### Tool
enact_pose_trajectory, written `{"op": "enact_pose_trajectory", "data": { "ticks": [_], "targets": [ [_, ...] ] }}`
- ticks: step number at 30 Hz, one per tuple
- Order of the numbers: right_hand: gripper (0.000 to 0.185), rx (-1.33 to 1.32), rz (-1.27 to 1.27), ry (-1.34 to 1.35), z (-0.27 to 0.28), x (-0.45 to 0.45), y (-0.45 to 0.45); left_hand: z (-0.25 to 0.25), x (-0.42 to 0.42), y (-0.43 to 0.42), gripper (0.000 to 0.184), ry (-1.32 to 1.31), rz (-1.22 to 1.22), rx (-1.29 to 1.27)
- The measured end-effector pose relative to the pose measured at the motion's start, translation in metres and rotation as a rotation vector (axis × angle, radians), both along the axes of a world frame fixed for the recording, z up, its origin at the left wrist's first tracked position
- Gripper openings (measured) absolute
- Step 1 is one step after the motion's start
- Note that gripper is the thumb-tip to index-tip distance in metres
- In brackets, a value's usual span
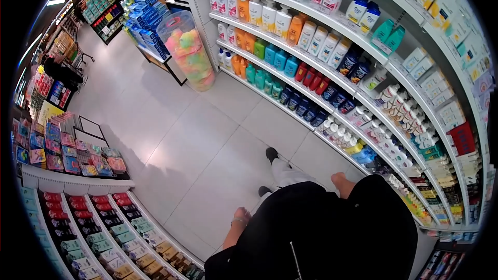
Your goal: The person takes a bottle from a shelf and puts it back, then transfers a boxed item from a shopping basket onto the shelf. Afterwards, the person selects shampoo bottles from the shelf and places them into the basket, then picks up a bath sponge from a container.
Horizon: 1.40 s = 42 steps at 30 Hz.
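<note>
My left hand hangs low at my side, over the pale tiled floor, with a band around the wrist. No object shows in it, and its fingers are too small and foreshortened to read. On the other side, my right hand hangs near the shelves of bottles, apart from them. Its fingers are hidden by the angle, and nothing is seen in it. Closest to it on the lower shelves are white pump bottles and dark blue bottles.
Shelves of shampoo bottles curve along the right. At lower left stands a rack of small packets. A clear bin of colourful puffs stands ahead beside stacked blue boxes. A person in dark clothes is farther off at left.
</note>
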State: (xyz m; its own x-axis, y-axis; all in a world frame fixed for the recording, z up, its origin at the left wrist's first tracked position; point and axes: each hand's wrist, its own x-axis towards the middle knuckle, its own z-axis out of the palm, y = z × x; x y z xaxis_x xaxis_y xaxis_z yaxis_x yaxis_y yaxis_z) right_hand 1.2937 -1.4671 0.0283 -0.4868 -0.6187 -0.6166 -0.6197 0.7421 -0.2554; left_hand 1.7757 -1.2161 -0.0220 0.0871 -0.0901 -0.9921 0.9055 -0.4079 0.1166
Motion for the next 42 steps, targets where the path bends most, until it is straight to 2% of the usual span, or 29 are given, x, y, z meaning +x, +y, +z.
{"op": "enact_pose_trajectory", "data": {
  "ticks": [1, 4, 5, 7, 8, 9, 10, 12, 14, 15, 16, 17, 18, 20, 23, 26, 27, 29, 32, 35, 37, 38, 40, 41, 42],
  "targets": [
    [0.023, 0.092, 0.023, -0.011, -0.01, 0.001, -0.007, -0.001, 0.001, 0.008, 0.011, 0.002, 0.012, 0.027],
    [0.017, -0.02, -0.143, -0.14, 0.0, 0.041, -0.036, -0.05, 0.013, 0.046, 0.011, -0.12, -0.225, -0.088],
    [0.015, -0.052, -0.202, -0.181, 0.003, 0.054, -0.046, -0.061, 0.02, 0.054, 0.012, -0.087, -0.19, -0.038],
    [0.011, -0.121, -0.321, -0.269, 0.007, 0.082, -0.069, -0.069, 0.038, 0.061, 0.016, -0.359, -0.798, -0.233],
    [0.01, -0.145, 0.147, -0.027, 0.006, 0.093, -0.084, -0.048, 0.046, 0.05, 0.018, -0.548, -1.05, -0.294],
    [0.01, -0.172, 0.616, 0.215, 0.005, 0.102, -0.101, -0.059, 0.055, 0.056, 0.02, -0.694, -1.421, -0.189],
    [0.011, -0.203, 1.081, 0.456, 0.002, 0.114, -0.119, -0.033, 0.062, 0.038, 0.021, -0.759, -1.573, -0.127],
    [0.012, -0.337, 0.518, 0.106, -0.005, 0.156, -0.161, 0.007, 0.081, 0.005, 0.025, -0.79, -1.615, -0.072],
    [0.017, -0.441, -0.179, -0.284, -0.004, 0.212, -0.217, 0.048, 0.101, -0.042, 0.028, -0.792, -1.517, -0.058],
    [0.025, -0.478, -0.595, -0.492, -0.008, 0.243, -0.248, 0.05, 0.122, -0.068, 0.03, -0.687, -1.309, -0.05],
    [0.036, -0.483, -0.801, -0.498, -0.013, 0.283, -0.295, 0.052, 0.143, -0.095, 0.034, -0.599, -1.094, -0.033],
    [0.048, -0.49, -0.991, -0.484, -0.016, 0.306, -0.324, 0.055, 0.147, -0.124, 0.035, -0.423, -0.584, 0.039],
    [0.052, -0.453, -1.086, -0.47, -0.006, 0.328, -0.341, 0.06, 0.153, -0.148, 0.037, -0.243, -0.074, 0.107],
    [0.06, -0.381, -1.273, -0.441, 0.039, 0.367, -0.366, 0.08, 0.176, -0.184, 0.039, -0.284, -0.13, 0.066],
    [0.061, -0.203, -1.339, -0.396, 0.043, 0.39, -0.393, 0.095, 0.209, -0.228, 0.038, -0.349, -0.206, 0.077],
    [0.058, -0.049, -1.491, 0.002, 0.031, 0.405, -0.411, 0.105, 0.227, -0.241, 0.046, -0.349, -0.256, 0.066],
    [0.056, -0.072, -1.444, -0.007, 0.013, 0.402, -0.41, 0.104, 0.232, -0.244, 0.051, -0.339, -0.271, 0.045],
    [0.052, -0.12, -1.348, -0.028, -0.028, 0.391, -0.392, 0.1, 0.239, -0.249, 0.039, -0.324, -0.253, 0.125],
    [0.044, -0.445, -1.054, -0.329, -0.01, 0.39, -0.36, 0.085, 0.248, -0.236, 0.033, -0.255, -0.237, 0.168],
    [0.036, -0.234, -0.308, -0.173, -0.029, 0.367, -0.327, 0.07, 0.266, -0.228, 0.034, -0.168, -0.293, 0.145],
    [0.031, -0.128, -0.323, -0.199, -0.101, 0.347, -0.311, 0.059, 0.286, -0.229, 0.035, -0.186, -0.57, 0.088],
    [0.029, -0.073, -0.328, -0.212, -0.137, 0.337, -0.303, 0.05, 0.3, -0.23, 0.036, -0.275, -0.87, 0.024],
    [0.025, -0.057, -0.624, -0.286, -0.069, 0.373, -0.318, 0.034, 0.332, -0.237, 0.038, -0.526, -1.476, -0.08],
    [0.023, -0.045, -0.781, -0.326, -0.048, 0.398, -0.317, 0.028, 0.351, -0.245, 0.039, -0.596, -1.642, -0.105],
    [0.021, -0.056, -0.809, -0.347, -0.037, 0.426, -0.321, 0.027, 0.374, -0.26, 0.039, -0.618, -1.727, -0.11]
  ]
}}
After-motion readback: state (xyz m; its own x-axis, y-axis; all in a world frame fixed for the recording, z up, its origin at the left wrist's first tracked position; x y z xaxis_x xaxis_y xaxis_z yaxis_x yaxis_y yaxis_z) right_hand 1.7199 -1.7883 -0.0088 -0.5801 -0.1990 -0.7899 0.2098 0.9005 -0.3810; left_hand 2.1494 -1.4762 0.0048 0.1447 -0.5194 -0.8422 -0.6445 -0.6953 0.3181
